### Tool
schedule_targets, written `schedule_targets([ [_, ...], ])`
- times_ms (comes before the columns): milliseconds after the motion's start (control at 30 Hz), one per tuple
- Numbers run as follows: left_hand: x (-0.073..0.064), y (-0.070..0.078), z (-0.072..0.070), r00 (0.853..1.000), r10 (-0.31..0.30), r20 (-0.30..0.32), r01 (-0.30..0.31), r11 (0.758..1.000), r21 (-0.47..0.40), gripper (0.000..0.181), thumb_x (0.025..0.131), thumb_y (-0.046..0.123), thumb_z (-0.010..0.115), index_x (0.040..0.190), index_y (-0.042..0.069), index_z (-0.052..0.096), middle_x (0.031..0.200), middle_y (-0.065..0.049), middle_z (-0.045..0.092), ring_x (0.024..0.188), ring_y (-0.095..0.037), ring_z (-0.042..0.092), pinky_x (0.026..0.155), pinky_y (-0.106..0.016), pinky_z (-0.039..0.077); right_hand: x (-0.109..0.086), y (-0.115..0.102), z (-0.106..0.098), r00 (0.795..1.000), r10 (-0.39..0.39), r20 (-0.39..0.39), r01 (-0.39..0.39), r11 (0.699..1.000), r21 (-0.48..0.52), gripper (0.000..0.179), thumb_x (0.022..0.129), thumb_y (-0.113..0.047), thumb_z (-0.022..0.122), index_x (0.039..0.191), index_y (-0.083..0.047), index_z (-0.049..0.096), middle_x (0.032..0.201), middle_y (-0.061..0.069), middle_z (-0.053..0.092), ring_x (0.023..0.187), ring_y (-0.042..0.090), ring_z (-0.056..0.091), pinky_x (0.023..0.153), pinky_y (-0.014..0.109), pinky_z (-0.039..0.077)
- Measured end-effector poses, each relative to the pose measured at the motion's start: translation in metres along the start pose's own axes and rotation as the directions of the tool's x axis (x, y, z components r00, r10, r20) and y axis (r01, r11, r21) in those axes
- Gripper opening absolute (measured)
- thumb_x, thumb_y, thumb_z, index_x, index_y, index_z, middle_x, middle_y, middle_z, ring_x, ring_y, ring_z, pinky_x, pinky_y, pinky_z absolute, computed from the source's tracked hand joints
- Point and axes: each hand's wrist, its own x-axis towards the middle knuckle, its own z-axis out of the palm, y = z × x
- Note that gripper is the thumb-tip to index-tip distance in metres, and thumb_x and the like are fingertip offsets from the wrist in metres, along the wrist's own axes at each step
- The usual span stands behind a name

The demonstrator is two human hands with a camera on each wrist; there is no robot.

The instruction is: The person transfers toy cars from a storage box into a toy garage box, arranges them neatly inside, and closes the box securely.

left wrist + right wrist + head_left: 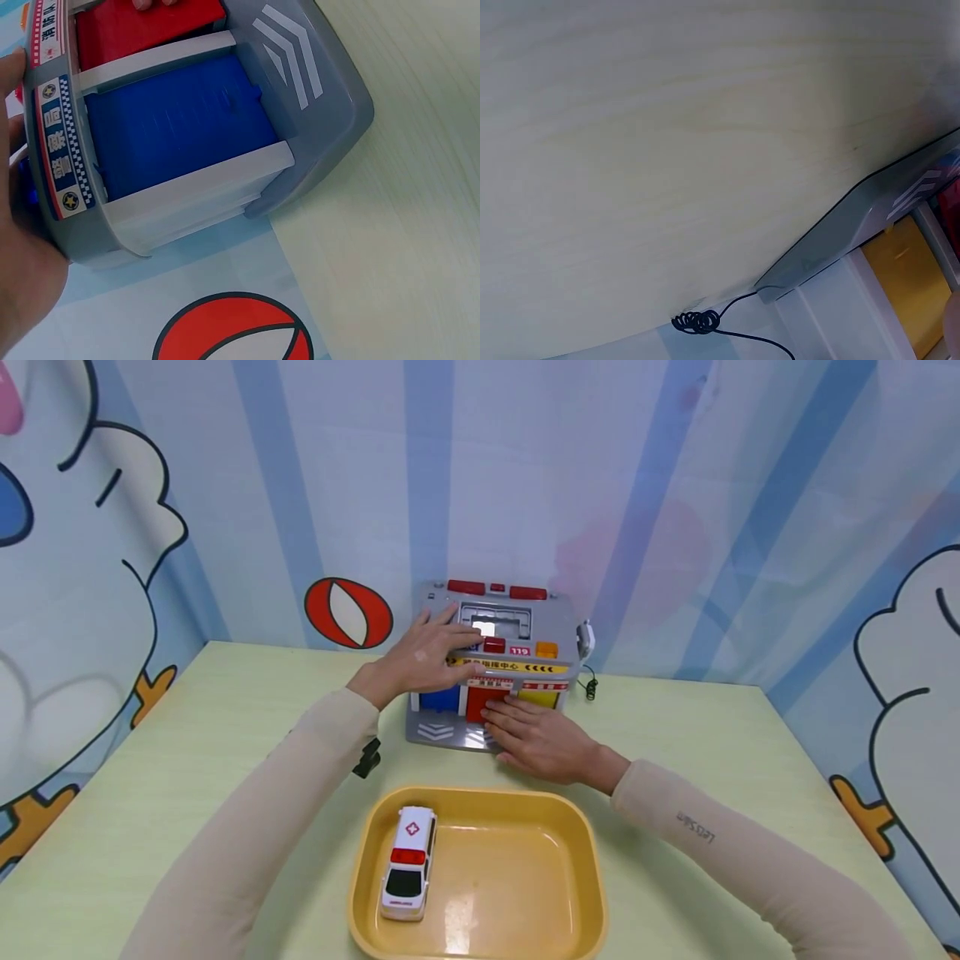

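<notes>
A grey toy rescue station point(438, 735) with blue, red and yellow doors stands at the back of the table. My left hand point(420, 656) rests on its roof and front edge, fingers spread beside a red button point(493, 645). Low at the front, my right hand point(540, 745) lies with extended fingers touching the red door point(480, 700). In the left wrist view the blue door point(180, 124) is down, and fingertips show on the red door point(142, 34). The yellow door point(907, 285) appears at the right wrist view's lower right corner.
Nearer me is a yellow tray point(592, 877) with a white toy ambulance point(408, 864) at its left side. A coiled black cord point(591, 687) lies right of the station. A small black object point(367, 758) is beside my left sleeve. A printed backdrop point(495, 468) rises behind.
</notes>
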Motion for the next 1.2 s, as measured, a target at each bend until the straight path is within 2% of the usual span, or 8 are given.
schedule_targets([
  [467,-0.0003,0.0005,0.0036,0.999,-0.003,-0.034,0.003,1.000,-0.009,0.071,0.089,0.058,0.061,0.146,0.016,0.053,0.154,-0.009,0.049,0.156,-0.035,0.012,0.124,-0.062,0.005,0.0010,-0.0015,0.0007,1.000,-0.009,0.000,0.009,0.999,-0.043,0.059,0.103,-0.047,0.047,0.149,-0.010,0.046,0.156,0.008,0.046,0.146,0.025,0.042,0.122,0.041,0.031],
  [733,0.0013,-0.0006,0.0041,0.999,-0.011,-0.051,0.010,1.000,-0.020,0.071,0.088,0.057,0.063,0.145,0.016,0.054,0.153,-0.010,0.050,0.156,-0.034,0.013,0.124,-0.061,0.005,0.0040,-0.0035,0.0006,1.000,0.003,0.014,-0.001,0.993,-0.115,0.058,0.104,-0.045,0.047,0.149,-0.009,0.046,0.155,0.009,0.047,0.145,0.025,0.043,0.122,0.041,0.032],
  [967,0.0010,-0.0004,0.0034,0.999,-0.022,-0.042,0.021,0.999,-0.038,0.071,0.087,0.057,0.063,0.144,0.016,0.055,0.153,-0.010,0.050,0.156,-0.034,0.013,0.124,-0.061,0.005,0.0066,-0.0055,0.0025,1.000,0.013,0.024,-0.008,0.980,-0.198,0.057,0.104,-0.046,0.044,0.149,-0.010,0.047,0.155,0.008,0.047,0.145,0.024,0.044,0.123,0.041,0.030],
  [1200,0.0009,0.0012,0.0023,0.999,-0.027,-0.037,0.025,0.999,-0.040,0.071,0.087,0.057,0.063,0.144,0.016,0.055,0.153,-0.010,0.050,0.156,-0.034,0.012,0.125,-0.060,0.004,0.0059,-0.0062,0.0005,0.997,0.041,0.063,-0.026,0.974,-0.223,0.060,0.104,-0.050,0.041,0.150,-0.011,0.045,0.157,0.007,0.044,0.147,0.023,0.041,0.124,0.042,0.027],
])
